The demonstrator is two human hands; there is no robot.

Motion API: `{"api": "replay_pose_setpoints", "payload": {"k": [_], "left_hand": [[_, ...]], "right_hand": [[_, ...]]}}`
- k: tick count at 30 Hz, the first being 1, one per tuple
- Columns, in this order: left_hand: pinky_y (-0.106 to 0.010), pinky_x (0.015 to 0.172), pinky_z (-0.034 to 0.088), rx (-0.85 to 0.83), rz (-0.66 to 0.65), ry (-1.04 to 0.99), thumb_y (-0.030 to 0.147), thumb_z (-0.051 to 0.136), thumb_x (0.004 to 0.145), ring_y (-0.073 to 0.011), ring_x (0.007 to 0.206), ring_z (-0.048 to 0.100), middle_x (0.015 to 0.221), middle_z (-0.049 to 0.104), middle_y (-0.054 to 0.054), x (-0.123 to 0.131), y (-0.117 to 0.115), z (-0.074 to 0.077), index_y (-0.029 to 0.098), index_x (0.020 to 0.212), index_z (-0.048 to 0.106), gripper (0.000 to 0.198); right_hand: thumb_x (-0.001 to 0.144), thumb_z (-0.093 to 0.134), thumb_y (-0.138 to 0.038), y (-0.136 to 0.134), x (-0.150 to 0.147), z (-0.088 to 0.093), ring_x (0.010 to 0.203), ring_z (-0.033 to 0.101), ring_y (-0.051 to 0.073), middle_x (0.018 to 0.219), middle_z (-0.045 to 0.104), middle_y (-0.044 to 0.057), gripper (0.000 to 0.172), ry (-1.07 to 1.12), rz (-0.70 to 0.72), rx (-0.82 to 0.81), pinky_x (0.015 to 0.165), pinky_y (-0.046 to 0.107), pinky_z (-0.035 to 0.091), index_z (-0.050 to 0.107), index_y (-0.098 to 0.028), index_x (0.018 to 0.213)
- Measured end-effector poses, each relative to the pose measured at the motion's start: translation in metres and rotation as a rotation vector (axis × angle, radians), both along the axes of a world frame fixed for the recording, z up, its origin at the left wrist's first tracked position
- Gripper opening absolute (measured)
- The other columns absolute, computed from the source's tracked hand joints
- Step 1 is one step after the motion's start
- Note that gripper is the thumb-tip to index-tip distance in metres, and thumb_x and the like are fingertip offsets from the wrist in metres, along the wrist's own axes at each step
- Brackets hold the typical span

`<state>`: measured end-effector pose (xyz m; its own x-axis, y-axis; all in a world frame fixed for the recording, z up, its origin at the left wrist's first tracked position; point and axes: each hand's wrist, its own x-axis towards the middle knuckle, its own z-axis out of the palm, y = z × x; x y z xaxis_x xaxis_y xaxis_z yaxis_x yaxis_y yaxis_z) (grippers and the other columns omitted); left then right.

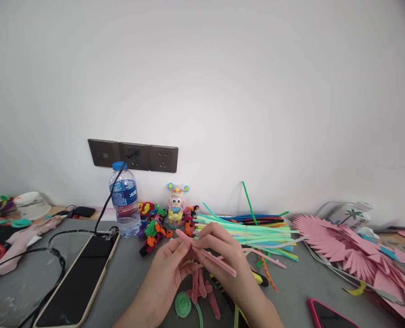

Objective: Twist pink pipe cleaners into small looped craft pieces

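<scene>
Pinched between both hands is a pink pipe cleaner (219,263), slanting from upper left to lower right. My left hand (170,269) grips it near its upper end with thumb and forefinger. My right hand (223,255) closes its fingertips on it right beside the left thumb. Below the hands lie several bent pink pipe cleaner pieces (202,284) and a green coil (183,304) with a loose tail. Behind the right hand spreads a bundle of pastel green, yellow and blue pipe cleaners (257,234).
A water bottle (124,200) stands left, beside a phone (83,278) with a black cable (107,202). A small googly-eyed figure (176,205) stands near the wall among colourful twisted pieces (154,228). Folded pink paper (346,250) lies right, another phone (328,314) in front.
</scene>
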<state>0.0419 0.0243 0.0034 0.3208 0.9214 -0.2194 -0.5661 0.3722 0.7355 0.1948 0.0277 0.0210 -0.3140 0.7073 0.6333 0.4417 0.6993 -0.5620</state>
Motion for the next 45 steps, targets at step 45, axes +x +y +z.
{"api": "replay_pose_setpoints", "payload": {"k": [45], "left_hand": [[-0.024,0.065,0.045,0.046,-0.100,0.172,0.036,0.085,0.061,-0.0123,0.067,0.057,0.074,0.066,-0.003,-0.013,0.006,0.011,0.015,0.085,0.069,0.036]], "right_hand": [[0.084,0.065,-0.036,0.003,0.000,0.002,0.074,0.055,0.018,0.075,0.060,0.003,0.020,0.384,0.207,-0.436,0.068,0.029,0.045,0.064,-0.019,0.074]]}}
